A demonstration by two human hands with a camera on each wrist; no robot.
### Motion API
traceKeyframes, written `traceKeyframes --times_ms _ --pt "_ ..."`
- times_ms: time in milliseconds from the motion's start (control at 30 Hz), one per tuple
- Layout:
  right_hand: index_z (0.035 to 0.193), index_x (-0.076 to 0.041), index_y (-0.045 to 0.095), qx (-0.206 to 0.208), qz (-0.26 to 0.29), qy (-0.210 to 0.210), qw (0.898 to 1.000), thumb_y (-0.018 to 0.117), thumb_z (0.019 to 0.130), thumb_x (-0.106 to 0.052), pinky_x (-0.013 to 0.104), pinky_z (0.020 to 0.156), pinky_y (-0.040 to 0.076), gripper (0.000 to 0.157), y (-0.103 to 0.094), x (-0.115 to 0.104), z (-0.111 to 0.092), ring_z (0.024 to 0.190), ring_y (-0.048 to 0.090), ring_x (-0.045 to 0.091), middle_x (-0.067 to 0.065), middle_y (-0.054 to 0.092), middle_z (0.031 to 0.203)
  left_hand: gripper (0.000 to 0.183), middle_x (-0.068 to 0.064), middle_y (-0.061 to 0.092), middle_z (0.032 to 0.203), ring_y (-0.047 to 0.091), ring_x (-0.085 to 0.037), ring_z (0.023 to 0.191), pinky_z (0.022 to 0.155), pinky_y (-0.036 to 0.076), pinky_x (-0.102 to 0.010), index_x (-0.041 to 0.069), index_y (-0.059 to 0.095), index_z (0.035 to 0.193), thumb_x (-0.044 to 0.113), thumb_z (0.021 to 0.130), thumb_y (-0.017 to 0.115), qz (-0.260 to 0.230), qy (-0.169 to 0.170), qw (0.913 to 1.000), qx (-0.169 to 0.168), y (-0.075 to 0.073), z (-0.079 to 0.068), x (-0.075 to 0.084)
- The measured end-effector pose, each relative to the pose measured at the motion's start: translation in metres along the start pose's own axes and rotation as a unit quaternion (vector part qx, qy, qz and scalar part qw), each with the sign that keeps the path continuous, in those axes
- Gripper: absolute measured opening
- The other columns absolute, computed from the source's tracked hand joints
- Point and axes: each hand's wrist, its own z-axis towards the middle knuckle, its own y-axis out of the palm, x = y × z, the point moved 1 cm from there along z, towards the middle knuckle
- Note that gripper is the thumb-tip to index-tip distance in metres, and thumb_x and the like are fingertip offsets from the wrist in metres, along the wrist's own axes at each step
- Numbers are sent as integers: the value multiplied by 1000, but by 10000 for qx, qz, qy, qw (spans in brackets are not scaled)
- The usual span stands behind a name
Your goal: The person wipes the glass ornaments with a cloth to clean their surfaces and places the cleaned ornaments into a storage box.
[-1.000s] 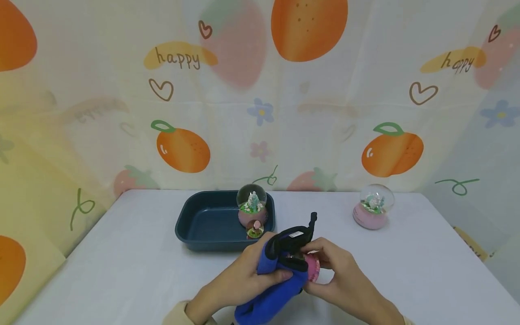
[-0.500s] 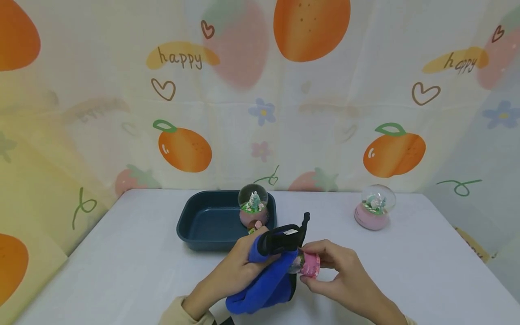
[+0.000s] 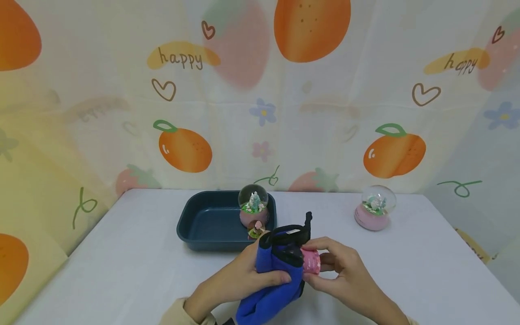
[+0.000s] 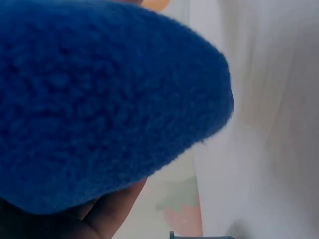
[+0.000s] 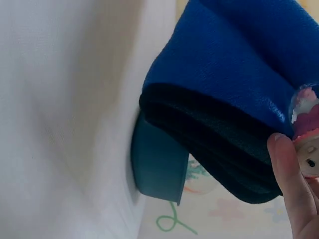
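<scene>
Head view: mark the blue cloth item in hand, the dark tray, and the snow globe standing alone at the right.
Blue cloth item (image 3: 269, 298): head view, on its blue lower part.
Dark tray (image 3: 215, 225): head view, on its bare floor.
Snow globe (image 3: 374, 206): head view, low on its clear dome.

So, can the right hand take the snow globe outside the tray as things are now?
Probably not yet: the right hand pinches a pink item; otherwise, nothing visible stands between hand and snow globe.
</scene>
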Motion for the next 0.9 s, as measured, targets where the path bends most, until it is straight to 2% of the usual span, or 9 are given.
traceKeyframes --times_ms 100,233,300,533,667,767,900 --pt "122 -1 59 13 90 -135 9999 76 76 14 27 70 60 51 -1 0 0 87 71 12 19 65 115 53 8 60 128 61 -9 113 98 49 -27 30 43 139 31 93 70 211 245 9994 92 1 0 1" --pt "123 -2 60 9 102 -203 9997 74 78 15 26 72 60 50 -2 0 0 93 71 8 18 67 117 43 3 62 126 60 -9 113 99 49 -31 22 48 138 28 97 63 770 751 9938 290 -1 0 0" --pt "124 -1 59 -31 99 -201 9997 73 79 15 25 73 60 49 -3 0 0 95 71 7 17 68 116 37 1 63 124 60 -9 111 98 49 -32 18 53 135 27 100 59 939 870 9909 405 -3 0 -1" --pt "124 -3 58 -272 40 94 9996 70 84 10 25 76 59 44 -5 -4 1 98 71 8 18 70 112 28 -4 70 113 63 -10 104 93 50 -29 11 63 126 19 101 54 825 861 9900 755 -9 -2 -3" --pt "124 -3 58 -311 24 137 9994 70 85 10 25 76 59 43 -6 -4 1 99 70 8 19 69 114 29 -6 71 115 65 -11 106 94 51 -30 9 63 127 16 100 55 855 982 9872 926 -9 -2 -3" --pt "124 -4 58 -281 38 132 9995 69 84 11 26 76 60 44 -6 -5 1 100 70 8 20 68 116 32 -6 70 120 64 -12 109 97 50 -31 10 61 131 18 101 54 731 875 9896 875 -8 -1 -3" --pt "124 -3 58 -260 81 77 9996 70 83 11 25 76 59 45 -4 -5 0 99 70 7 19 68 114 35 -5 67 124 63 -12 109 98 48 -30 11 55 136 21 102 53 375 601 9957 595 -6 -2 -3"
